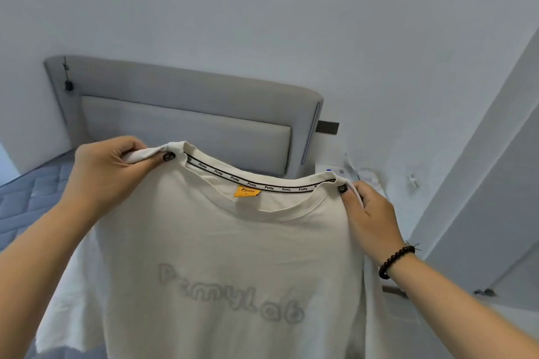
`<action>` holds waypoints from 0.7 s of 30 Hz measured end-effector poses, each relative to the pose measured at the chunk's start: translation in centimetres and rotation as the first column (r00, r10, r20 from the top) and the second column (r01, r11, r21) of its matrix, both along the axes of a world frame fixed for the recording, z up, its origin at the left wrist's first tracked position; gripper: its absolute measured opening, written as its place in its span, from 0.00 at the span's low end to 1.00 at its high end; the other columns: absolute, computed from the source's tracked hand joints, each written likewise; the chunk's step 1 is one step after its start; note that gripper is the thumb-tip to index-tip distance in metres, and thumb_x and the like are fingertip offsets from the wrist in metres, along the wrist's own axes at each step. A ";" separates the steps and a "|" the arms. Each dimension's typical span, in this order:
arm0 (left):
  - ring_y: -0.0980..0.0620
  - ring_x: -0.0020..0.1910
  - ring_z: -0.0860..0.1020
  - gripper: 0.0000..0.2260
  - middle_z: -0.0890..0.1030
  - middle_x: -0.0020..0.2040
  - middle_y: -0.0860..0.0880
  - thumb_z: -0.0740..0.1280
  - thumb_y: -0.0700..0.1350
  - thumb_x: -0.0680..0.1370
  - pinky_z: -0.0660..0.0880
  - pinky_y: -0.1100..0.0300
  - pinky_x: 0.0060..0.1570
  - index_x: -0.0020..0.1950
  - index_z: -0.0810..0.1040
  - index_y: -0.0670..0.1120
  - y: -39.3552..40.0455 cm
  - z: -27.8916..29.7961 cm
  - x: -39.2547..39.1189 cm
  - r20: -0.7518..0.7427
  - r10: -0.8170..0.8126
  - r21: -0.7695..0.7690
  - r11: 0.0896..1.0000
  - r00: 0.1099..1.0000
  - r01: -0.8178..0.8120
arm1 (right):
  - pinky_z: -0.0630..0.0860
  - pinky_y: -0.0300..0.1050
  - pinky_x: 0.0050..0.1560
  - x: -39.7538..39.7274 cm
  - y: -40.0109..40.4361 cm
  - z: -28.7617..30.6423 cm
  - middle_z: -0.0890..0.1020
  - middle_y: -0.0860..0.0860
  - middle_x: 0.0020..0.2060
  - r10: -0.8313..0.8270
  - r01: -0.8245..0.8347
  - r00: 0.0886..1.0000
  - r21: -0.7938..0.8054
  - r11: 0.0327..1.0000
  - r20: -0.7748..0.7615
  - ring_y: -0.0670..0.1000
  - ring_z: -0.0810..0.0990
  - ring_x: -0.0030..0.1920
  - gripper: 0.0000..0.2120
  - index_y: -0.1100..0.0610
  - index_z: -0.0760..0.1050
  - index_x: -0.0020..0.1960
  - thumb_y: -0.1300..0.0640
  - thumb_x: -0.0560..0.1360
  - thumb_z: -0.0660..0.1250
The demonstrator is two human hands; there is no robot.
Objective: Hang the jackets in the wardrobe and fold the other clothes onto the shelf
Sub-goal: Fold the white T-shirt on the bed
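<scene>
A white T-shirt (pixel 233 256) hangs spread out in front of me, held up by both shoulders. It has an orange neck label, a black-and-white printed collar band and faint grey lettering across the chest. My left hand (pixel 110 166) pinches the left shoulder seam between thumb and curled fingers. My right hand (pixel 370 213), with a dark bead bracelet on the wrist, pinches the right shoulder next to the collar. The shirt's lower hem runs out of the bottom of the view. No jacket, wardrobe or shelf is in sight.
Behind the shirt stands a grey padded headboard (pixel 186 114) against a white wall. A blue quilted mattress (pixel 32 192) lies at the left. A white bedside surface (pixel 361 176) with small items sits at the right, beside a white panel (pixel 495 189).
</scene>
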State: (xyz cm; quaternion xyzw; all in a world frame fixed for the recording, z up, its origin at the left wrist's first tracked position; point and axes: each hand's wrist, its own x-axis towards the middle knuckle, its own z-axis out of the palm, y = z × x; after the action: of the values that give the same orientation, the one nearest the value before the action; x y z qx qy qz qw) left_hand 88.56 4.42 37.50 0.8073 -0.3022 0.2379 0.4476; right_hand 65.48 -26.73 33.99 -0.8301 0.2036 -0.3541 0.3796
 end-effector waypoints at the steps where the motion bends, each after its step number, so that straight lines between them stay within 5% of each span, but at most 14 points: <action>1: 0.62 0.32 0.73 0.15 0.79 0.34 0.57 0.71 0.63 0.68 0.66 0.69 0.29 0.37 0.79 0.52 -0.3 -1.3 1.4 -0.034 0.008 0.030 1.000 0.999 -0.007 | 0.61 0.37 0.31 1.9 -0.6 -1.5 0.69 0.51 0.29 0.015 -0.014 0.999 0.017 1.000 -0.032 0.45 0.64 0.30 0.15 0.64 0.70 0.40 0.55 0.80 0.60; 5: 0.65 0.34 0.75 0.10 0.78 0.33 0.62 0.69 0.64 0.66 0.66 0.73 0.30 0.39 0.78 0.60 -2.5 -7.6 9.7 -0.220 0.075 0.157 0.987 0.973 -0.041 | 0.64 0.36 0.31 11.7 -3.6 -8.1 0.71 0.48 0.28 0.057 -0.049 0.985 0.057 0.997 -0.161 0.42 0.67 0.29 0.14 0.57 0.70 0.37 0.55 0.80 0.60; 9: 0.54 0.34 0.75 0.15 0.78 0.29 0.56 0.69 0.66 0.66 0.70 0.57 0.33 0.36 0.78 0.55 -4.7 -15.4 20.6 -0.329 0.182 0.393 0.919 0.927 -0.041 | 0.67 0.39 0.37 23.4 -7.6 -16.1 0.73 0.45 0.29 0.104 -0.094 0.933 0.045 0.995 -0.345 0.42 0.72 0.33 0.14 0.48 0.68 0.36 0.53 0.81 0.58; 14: 0.45 0.37 0.74 0.22 0.78 0.34 0.50 0.59 0.71 0.66 0.68 0.53 0.34 0.36 0.76 0.53 -7.8 -22.4 34.7 -0.194 0.312 0.647 0.753 0.930 -0.118 | 0.70 0.46 0.38 41.0 -11.8 -24.4 0.79 0.52 0.37 0.167 -0.194 0.879 -0.015 0.981 -0.446 0.56 0.76 0.43 0.13 0.54 0.74 0.42 0.51 0.81 0.57; 17: 0.38 0.48 0.76 0.21 0.80 0.49 0.41 0.64 0.64 0.75 0.71 0.48 0.42 0.51 0.79 0.47 -11.4 -26.4 42.1 -0.003 0.417 0.613 0.719 0.909 -0.328 | 0.70 0.48 0.45 51.0 -13.1 -28.3 0.81 0.57 0.49 0.114 -0.140 0.906 -0.036 0.989 -0.407 0.59 0.76 0.51 0.14 0.59 0.75 0.52 0.51 0.81 0.55; 19: 0.36 0.64 0.70 0.24 0.73 0.66 0.38 0.66 0.53 0.78 0.68 0.41 0.58 0.70 0.69 0.43 -14.2 -30.9 44.6 -0.032 0.474 0.525 0.757 0.880 -0.389 | 0.68 0.47 0.51 55.7 -12.9 -32.0 0.76 0.56 0.60 0.077 -0.095 0.911 -0.023 0.995 -0.406 0.58 0.73 0.60 0.14 0.57 0.72 0.62 0.53 0.81 0.55; 21: 0.38 0.74 0.61 0.30 0.62 0.76 0.39 0.65 0.48 0.80 0.60 0.43 0.69 0.77 0.57 0.40 -16.1 -37.2 44.1 -0.125 0.429 0.500 0.806 0.895 -0.316 | 0.67 0.47 0.57 57.8 -11.6 -36.9 0.69 0.54 0.67 0.065 -0.088 0.891 -0.030 0.996 -0.449 0.57 0.69 0.66 0.18 0.55 0.65 0.70 0.56 0.81 0.56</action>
State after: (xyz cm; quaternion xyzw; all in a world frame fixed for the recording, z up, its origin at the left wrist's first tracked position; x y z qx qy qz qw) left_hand 132.61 -11.65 0.34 0.9566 -0.1306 0.1458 0.2160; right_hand 123.30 -38.29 -2.90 -0.9057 0.2437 -0.1433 0.3157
